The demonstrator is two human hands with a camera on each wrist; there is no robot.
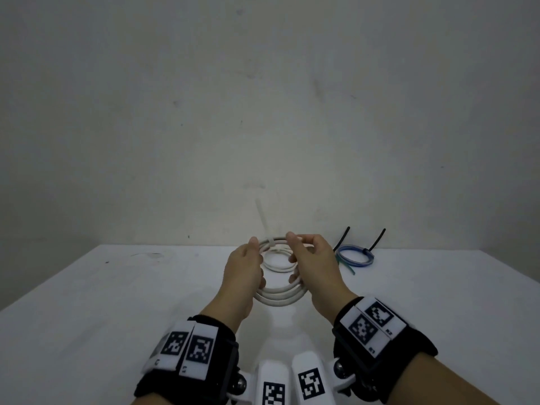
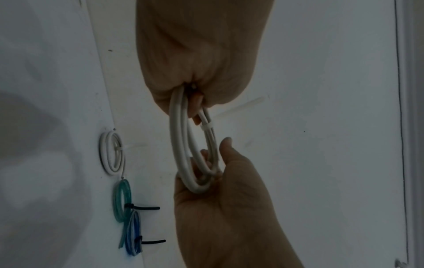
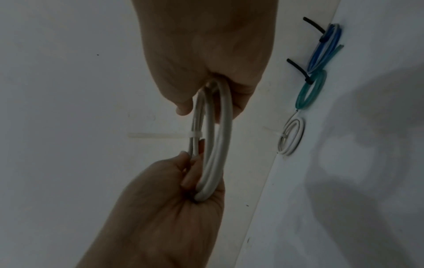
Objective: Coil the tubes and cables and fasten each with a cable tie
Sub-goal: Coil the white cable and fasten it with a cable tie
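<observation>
Both hands hold a white cable coil point(image 1: 277, 296) of several loops in the air above the white table point(image 1: 117, 302). My left hand point(image 1: 248, 264) grips its left side, fingers curled round the loops point(image 2: 181, 145). My right hand point(image 1: 304, 258) grips the right side point(image 3: 220, 145). A white cable tie point(image 1: 273, 242) is wrapped round the far part of the coil, and its tail point(image 1: 261, 214) sticks up. The left wrist view shows the tie's band point(image 2: 206, 126) round the thinner strands, and the right wrist view shows the band point(image 3: 195, 135) with its tail pointing left.
At the table's back edge by the wall lie a small white coil point(image 2: 112, 154) with a white tie, a green tube coil point(image 2: 121, 201) and a blue tube coil point(image 1: 355, 257), both with black ties point(image 1: 378, 239). The wall point(image 1: 263, 112) stands right behind them.
</observation>
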